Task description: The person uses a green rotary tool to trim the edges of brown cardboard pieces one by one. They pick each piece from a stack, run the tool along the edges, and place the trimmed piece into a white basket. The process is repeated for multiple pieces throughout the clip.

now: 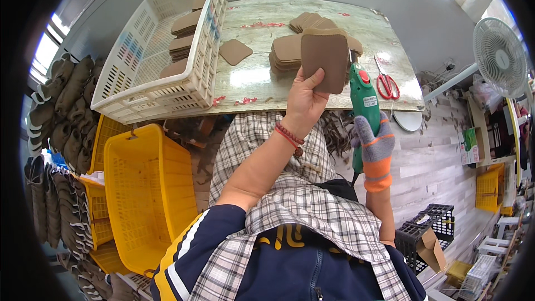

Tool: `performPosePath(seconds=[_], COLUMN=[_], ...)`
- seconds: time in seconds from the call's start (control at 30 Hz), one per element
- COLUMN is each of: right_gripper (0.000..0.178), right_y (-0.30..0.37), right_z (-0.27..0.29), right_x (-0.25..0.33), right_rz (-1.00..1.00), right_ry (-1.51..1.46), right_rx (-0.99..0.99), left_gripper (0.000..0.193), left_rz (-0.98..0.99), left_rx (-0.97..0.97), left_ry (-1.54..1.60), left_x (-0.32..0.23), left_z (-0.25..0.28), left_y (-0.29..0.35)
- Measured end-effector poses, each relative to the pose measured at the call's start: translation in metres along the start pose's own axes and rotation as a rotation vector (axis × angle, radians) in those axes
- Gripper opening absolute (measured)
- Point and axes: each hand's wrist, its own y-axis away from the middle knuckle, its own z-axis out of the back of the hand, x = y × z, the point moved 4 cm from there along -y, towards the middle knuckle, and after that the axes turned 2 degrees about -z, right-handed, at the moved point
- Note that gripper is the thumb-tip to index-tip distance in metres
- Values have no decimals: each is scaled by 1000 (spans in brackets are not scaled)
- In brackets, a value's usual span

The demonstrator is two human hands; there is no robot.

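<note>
My left hand [307, 99], bare with a red bead bracelet, grips a brown rounded-rectangle fabric pad [324, 58] between thumb and fingers, held upright above the table. In a grey and orange glove, my right hand [374, 147] is wrapped round a green hand-held power tool [364, 93] with a red button. Its thin metal tip points away from me, close beside the pad's right edge; whether they touch I cannot tell. Behind the pad lie a stack of similar pads [285, 53] and a fanned pile [305, 21]. Red-handled scissors [387, 85] rest right of the tool.
A white plastic crate [161, 100] holding pad stacks stands at the table's [251, 22] left. One loose pad [236, 52] lies beside it. A yellow bin [184, 181] stands at my left, near piled brown items [72, 89]. At right are a fan [500, 56] and black crate [411, 245].
</note>
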Motion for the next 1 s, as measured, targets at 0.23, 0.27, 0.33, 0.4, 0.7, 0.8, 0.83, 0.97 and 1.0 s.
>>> performPosePath(seconds=[0.23,0.27,0.33,0.4,0.7,0.8,0.83,0.97,1.0], right_gripper=[31,31,32,33,37,37,39,45,46], right_y=[6,7,8,8,12,15,16,19,21], right_z=[1,2,3,4,18,22,24,28,27], right_x=[7,8,9,8,7,10,10,2,2], right_rz=[-1,-1,-2,-6,-8,-21,-42,-109,-98], right_ry=[-64,-64,-56,-58,12,80,87,139,165], right_rx=[2,-2,-5,7,111,144,164,228,236], left_gripper=[29,29,30,30,31,30,30,32,33], left_rz=[5,5,3,-3,44,87,101,166,180], left_rx=[12,17,28,34,127,152,160,184,177], left_ry=[-98,-110,-133,-169,-431,-552,-591,-752,-763], left_x=[-1,-2,-3,-5,-38,-54,-58,-75,-78], left_z=[8,8,8,12,15,19,21,16,20], left_y=[4,4,6,4,-2,-5,-6,-4,-3])
